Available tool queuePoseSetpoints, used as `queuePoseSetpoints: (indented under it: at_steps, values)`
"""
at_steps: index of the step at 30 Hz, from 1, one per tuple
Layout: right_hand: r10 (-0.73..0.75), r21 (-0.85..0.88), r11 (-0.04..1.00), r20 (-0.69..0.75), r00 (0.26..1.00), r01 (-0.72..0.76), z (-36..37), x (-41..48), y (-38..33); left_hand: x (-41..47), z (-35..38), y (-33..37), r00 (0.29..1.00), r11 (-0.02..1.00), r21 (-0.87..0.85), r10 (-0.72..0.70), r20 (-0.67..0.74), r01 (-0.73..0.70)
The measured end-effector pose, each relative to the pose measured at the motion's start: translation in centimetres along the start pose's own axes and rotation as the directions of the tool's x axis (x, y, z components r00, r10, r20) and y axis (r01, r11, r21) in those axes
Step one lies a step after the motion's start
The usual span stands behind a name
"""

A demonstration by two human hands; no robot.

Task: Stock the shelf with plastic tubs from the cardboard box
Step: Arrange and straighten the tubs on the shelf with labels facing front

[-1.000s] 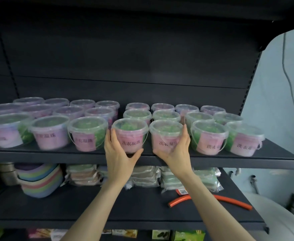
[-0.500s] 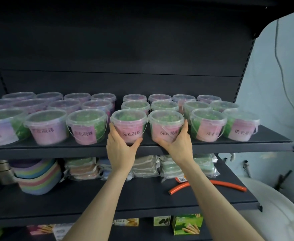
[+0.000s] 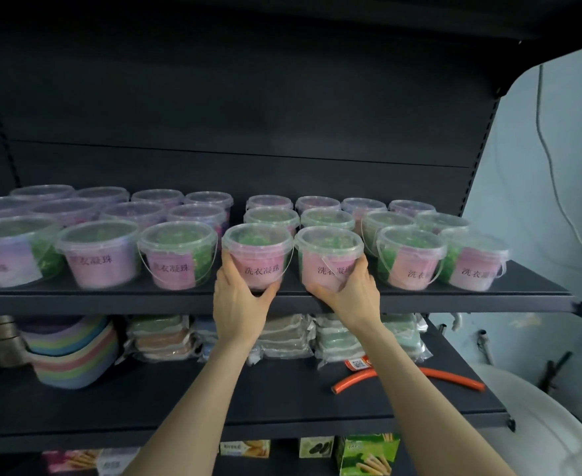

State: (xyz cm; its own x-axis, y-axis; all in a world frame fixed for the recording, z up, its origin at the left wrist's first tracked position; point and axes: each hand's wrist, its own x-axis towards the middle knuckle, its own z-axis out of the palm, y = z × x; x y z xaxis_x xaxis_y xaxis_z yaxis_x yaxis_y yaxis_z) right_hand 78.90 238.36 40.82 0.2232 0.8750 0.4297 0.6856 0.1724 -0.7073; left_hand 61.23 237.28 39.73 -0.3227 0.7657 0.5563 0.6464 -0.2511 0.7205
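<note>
Several clear plastic tubs with pink labels and green contents stand in rows on the dark upper shelf [image 3: 454, 297]. My left hand [image 3: 238, 297] grips the base of one front-row tub [image 3: 257, 254], fingers on its left side and thumb under its right. My right hand [image 3: 349, 297] grips the neighbouring front-row tub [image 3: 329, 257] from below and from its right side. Both tubs stand upright at the shelf's front edge. The cardboard box is out of view.
On the lower shelf [image 3: 282, 407] sit stacked pastel bowls [image 3: 73, 352], sealed flat packets [image 3: 282, 338] and an orange hose [image 3: 403, 376]. Snack boxes [image 3: 368, 455] stand on the shelf beneath. A white rounded object [image 3: 540, 424] and a pale wall lie to the right.
Both hands have kept their grip on the same two front tubs. The view has shifted slightly; the tubs stay at the shelf's front edge.
</note>
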Motion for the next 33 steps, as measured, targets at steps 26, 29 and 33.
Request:
queuePoseSetpoints:
  at_steps: [26, 29, 33]
  values:
    - [-0.156, -0.246, 0.956, 0.035, 0.987, 0.160, -5.1, -2.7, -1.9, -0.7, -5.5, 0.5, 0.957, 0.959, 0.143, 0.215, 0.195, -0.244]
    - [-0.225, -0.267, 0.938, 0.011, 0.974, 0.219, -6.5, -1.1, -4.3, 1.7, -6.5, 2.6, 0.929, 0.932, 0.101, 0.327, 0.174, -0.347]
    - [-0.309, -0.281, 0.913, 0.003, 0.951, 0.297, -7.2, 2.2, -6.7, 5.3, -6.1, 4.4, 0.921, 0.923, 0.067, 0.371, 0.117, -0.380]
